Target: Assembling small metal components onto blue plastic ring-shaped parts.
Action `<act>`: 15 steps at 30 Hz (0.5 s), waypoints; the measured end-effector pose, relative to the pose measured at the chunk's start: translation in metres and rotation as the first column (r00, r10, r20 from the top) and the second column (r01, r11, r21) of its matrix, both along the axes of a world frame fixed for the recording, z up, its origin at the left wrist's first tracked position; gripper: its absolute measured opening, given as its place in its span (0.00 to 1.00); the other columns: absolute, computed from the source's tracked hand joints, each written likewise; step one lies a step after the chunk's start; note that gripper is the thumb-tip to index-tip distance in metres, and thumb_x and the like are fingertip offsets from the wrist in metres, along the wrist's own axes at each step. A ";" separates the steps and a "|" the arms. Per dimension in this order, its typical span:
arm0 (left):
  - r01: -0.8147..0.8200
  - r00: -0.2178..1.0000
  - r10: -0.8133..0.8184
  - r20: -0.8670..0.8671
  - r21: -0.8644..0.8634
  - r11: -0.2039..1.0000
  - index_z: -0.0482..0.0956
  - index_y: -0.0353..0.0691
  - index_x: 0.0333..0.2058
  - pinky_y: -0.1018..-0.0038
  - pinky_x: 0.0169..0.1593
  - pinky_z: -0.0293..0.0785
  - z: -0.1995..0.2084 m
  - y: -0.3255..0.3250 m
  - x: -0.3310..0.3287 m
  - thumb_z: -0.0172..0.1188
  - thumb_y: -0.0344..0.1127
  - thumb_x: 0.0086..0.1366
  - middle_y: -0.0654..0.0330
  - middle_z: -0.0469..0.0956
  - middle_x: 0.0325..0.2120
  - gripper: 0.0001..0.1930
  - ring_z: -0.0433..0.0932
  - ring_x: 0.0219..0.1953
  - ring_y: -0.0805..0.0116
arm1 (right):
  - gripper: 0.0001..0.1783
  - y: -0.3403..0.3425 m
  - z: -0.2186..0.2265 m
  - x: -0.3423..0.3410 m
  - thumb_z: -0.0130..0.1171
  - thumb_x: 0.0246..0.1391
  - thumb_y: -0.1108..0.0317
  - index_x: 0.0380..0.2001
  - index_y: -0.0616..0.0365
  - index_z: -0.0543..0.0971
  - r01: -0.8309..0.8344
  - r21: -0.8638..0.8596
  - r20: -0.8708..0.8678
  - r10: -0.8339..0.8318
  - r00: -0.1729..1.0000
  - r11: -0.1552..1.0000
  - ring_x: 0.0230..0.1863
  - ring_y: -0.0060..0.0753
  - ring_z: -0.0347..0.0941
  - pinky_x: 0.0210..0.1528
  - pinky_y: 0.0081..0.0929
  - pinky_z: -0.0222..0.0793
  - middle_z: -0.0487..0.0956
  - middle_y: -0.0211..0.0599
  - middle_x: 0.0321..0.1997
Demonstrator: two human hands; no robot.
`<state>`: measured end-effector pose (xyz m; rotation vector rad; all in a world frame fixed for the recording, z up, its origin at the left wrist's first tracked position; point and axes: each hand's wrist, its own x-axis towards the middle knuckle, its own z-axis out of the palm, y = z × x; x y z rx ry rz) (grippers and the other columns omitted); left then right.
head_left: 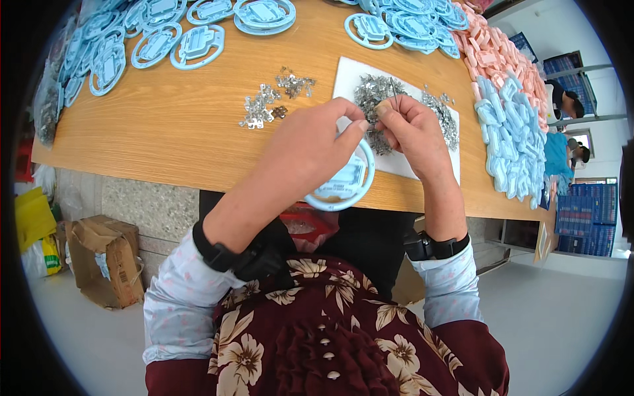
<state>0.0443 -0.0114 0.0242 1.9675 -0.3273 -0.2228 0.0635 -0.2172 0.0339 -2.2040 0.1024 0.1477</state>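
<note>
My left hand (307, 142) is closed, thumb against forefinger, above the table's front part; whatever lies in the pinch is too small to make out. Below its fingers sits a round light-blue plastic part (360, 195), a ring with a boxy middle, partly covered by the hand. My right hand (416, 135) is closed around a thin metal tool (394, 89), perhaps tweezers, whose upper end sticks up past the thumb. Both hands are close together over a white board (347, 72) that bears a heap of small silvery metal clips (373, 89).
More metal pieces (261, 105) lie loose left of the board. Light-blue ring parts (198, 46) spread along the table's far side. Pink plastic parts (492, 56) and light-blue parts (512, 145) are piled at right. A cardboard box (105, 261) stands on the floor at left.
</note>
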 end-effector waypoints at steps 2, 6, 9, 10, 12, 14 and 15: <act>-0.014 0.999 0.011 0.033 0.082 0.997 0.83 0.39 0.41 0.62 0.43 0.76 -0.001 -0.011 0.012 0.59 0.46 0.68 0.47 0.83 0.32 0.15 0.83 0.38 0.53 | 0.15 0.001 0.002 -0.002 0.56 0.59 0.58 0.33 0.61 0.81 0.004 -0.066 0.024 -0.002 1.000 0.998 0.34 0.45 0.78 0.41 0.38 0.72 0.81 0.48 0.30; -0.007 0.997 -0.004 0.075 0.141 0.990 0.83 0.41 0.39 0.59 0.45 0.76 -0.008 -0.019 0.023 0.60 0.47 0.67 0.47 0.84 0.34 0.14 0.83 0.41 0.50 | 0.15 -0.001 -0.002 -0.002 0.57 0.58 0.59 0.33 0.62 0.81 0.002 -0.086 0.076 0.005 0.997 0.996 0.33 0.45 0.78 0.40 0.38 0.72 0.81 0.46 0.30; 0.005 0.997 -0.017 0.081 0.145 0.989 0.83 0.42 0.39 0.60 0.45 0.76 -0.012 -0.017 0.025 0.60 0.47 0.67 0.47 0.84 0.34 0.14 0.83 0.42 0.50 | 0.15 -0.007 -0.010 -0.001 0.58 0.58 0.60 0.33 0.63 0.81 0.000 -0.095 0.121 0.012 0.993 0.995 0.33 0.45 0.78 0.40 0.37 0.72 0.81 0.46 0.30; 0.004 0.997 -0.016 0.075 0.150 0.989 0.83 0.42 0.40 0.60 0.45 0.76 -0.014 -0.016 0.025 0.60 0.46 0.67 0.48 0.84 0.34 0.14 0.82 0.43 0.50 | 0.15 -0.008 -0.013 -0.001 0.59 0.58 0.60 0.33 0.63 0.81 -0.005 -0.105 0.142 0.020 0.990 0.994 0.33 0.44 0.78 0.40 0.37 0.72 0.81 0.46 0.30; 0.012 0.997 -0.022 0.071 0.146 0.989 0.83 0.42 0.40 0.61 0.45 0.76 -0.014 -0.016 0.025 0.60 0.46 0.67 0.48 0.84 0.34 0.14 0.82 0.42 0.51 | 0.14 -0.007 -0.012 -0.003 0.59 0.58 0.60 0.33 0.63 0.80 -0.014 -0.102 0.133 0.028 0.991 0.995 0.32 0.42 0.78 0.39 0.36 0.72 0.81 0.45 0.29; 0.024 0.997 -0.033 0.072 0.126 0.992 0.82 0.42 0.40 0.61 0.45 0.76 -0.012 -0.016 0.024 0.60 0.45 0.67 0.48 0.84 0.34 0.13 0.82 0.41 0.52 | 0.14 -0.004 -0.008 -0.007 0.60 0.58 0.61 0.33 0.63 0.80 -0.017 -0.088 0.109 0.027 0.994 0.996 0.32 0.39 0.78 0.38 0.35 0.72 0.82 0.44 0.29; 0.026 0.996 -0.037 0.085 0.127 0.992 0.82 0.42 0.40 0.61 0.44 0.76 -0.012 -0.017 0.024 0.60 0.45 0.67 0.49 0.83 0.33 0.13 0.82 0.41 0.53 | 0.13 -0.002 -0.005 -0.009 0.60 0.58 0.61 0.33 0.62 0.80 -0.013 -0.075 0.089 0.020 0.996 0.997 0.31 0.37 0.78 0.38 0.34 0.72 0.82 0.44 0.29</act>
